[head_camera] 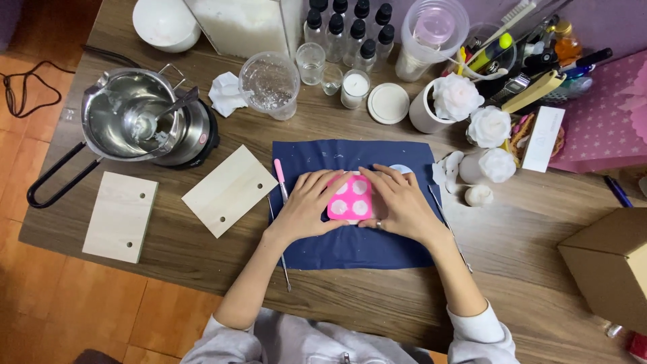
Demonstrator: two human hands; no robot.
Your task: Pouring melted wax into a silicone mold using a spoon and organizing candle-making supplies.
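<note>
A pink silicone mould with white wax-filled cavities lies on a dark blue cloth in the middle of the wooden table. My left hand presses against the mould's left side. My right hand holds its right side, fingers over the top edge. A small pale round piece peeks out just behind my right hand. A pink-handled tool lies on the cloth's left edge.
Two pale wooden boards lie to the left. A metal melting pot stands at far left. White flower-shaped candles, bottles, plastic cups and tools crowd the back. A cardboard box sits at right.
</note>
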